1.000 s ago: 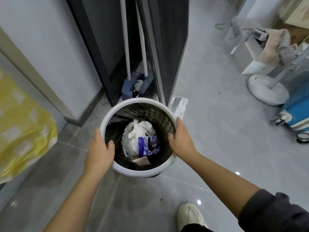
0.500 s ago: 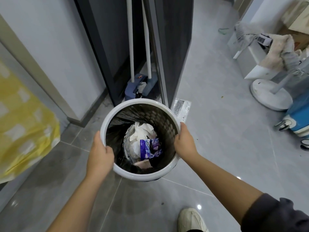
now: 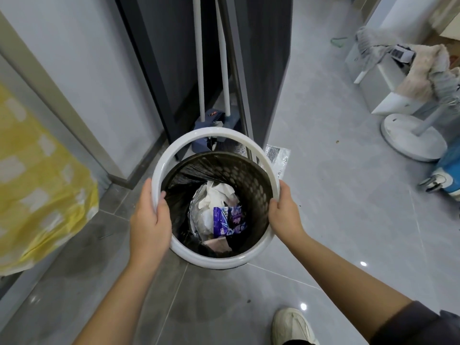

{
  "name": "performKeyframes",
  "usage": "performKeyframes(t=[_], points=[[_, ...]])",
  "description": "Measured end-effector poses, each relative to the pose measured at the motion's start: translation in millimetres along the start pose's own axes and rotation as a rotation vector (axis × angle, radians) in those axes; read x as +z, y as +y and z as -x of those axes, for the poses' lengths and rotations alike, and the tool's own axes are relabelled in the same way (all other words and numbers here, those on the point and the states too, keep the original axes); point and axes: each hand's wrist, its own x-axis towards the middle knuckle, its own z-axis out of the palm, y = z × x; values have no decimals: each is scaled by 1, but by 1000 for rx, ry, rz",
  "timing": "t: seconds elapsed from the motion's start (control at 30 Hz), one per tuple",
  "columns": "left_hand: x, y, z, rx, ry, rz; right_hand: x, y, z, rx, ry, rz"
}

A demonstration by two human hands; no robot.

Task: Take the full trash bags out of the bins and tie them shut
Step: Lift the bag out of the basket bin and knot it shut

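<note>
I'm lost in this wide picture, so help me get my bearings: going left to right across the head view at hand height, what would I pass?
yellow bundle → left hand gripping the white ring → purple wrapper down in the bin → right hand gripping the same ring → round white stand base

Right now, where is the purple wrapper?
Head view, centre: the purple wrapper lies inside the bin, against the white paper, between the left hand and right hand gripping the white ring.
</note>
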Motion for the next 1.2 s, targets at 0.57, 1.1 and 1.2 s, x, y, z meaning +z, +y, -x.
performKeyframes(t=[0.57,1.1,1.2], points=[[111,95,47,177,-341,16,-141,89,-4,355,363,-115],[274,36,107,-189,-778,-492,-166,268,12,710,254,175],[296,5,102,-318,-795,-508,-153,283,3,698,215,175]])
